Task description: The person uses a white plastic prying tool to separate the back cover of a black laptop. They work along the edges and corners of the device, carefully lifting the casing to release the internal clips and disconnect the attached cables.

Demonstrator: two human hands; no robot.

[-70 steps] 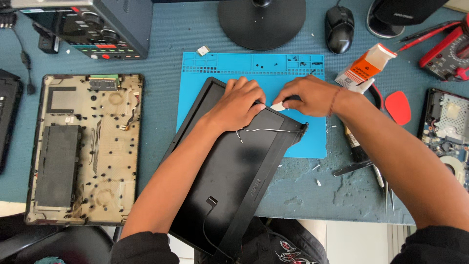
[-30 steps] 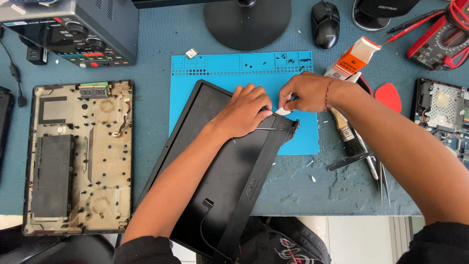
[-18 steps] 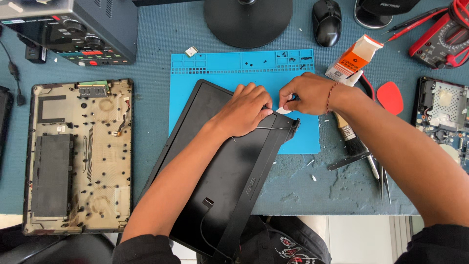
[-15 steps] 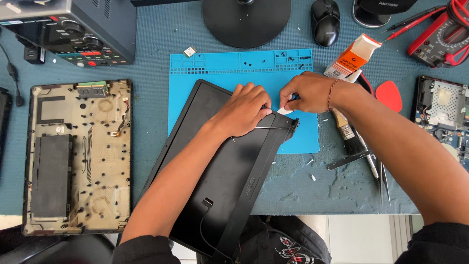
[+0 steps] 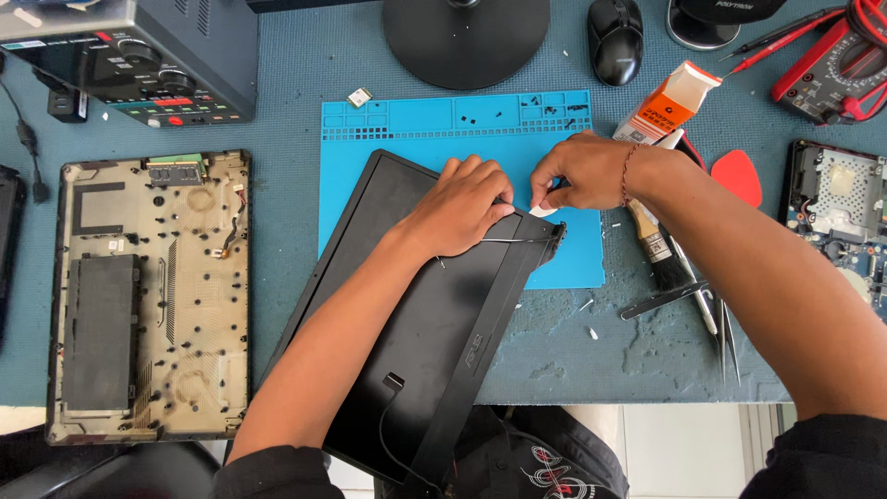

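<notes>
The black laptop lid is lying tilted across the blue mat, overhanging the desk edge. The left hand is pressing flat, fingers spread, steadying it, while the right hand is pinching a small white piece at the lid's corner.

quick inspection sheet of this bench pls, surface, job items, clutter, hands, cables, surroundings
surface: blue-grey bench top, scuffed near the front edge, with a blue work mat on it
job's things: black laptop screen panel lying tilted across the mat, its lower end past the bench edge
clutter: opened laptop base at left; brush, tweezers, red pick, orange and white tube box, circuit board at right
hands: left hand flat on the panel's upper corner; right hand pinching a small white piece at that corner
cables: thin wire across the corner; black cable on the panel's lower part
surroundings: monitor stand, mouse, multimeter, bench instrument
</notes>
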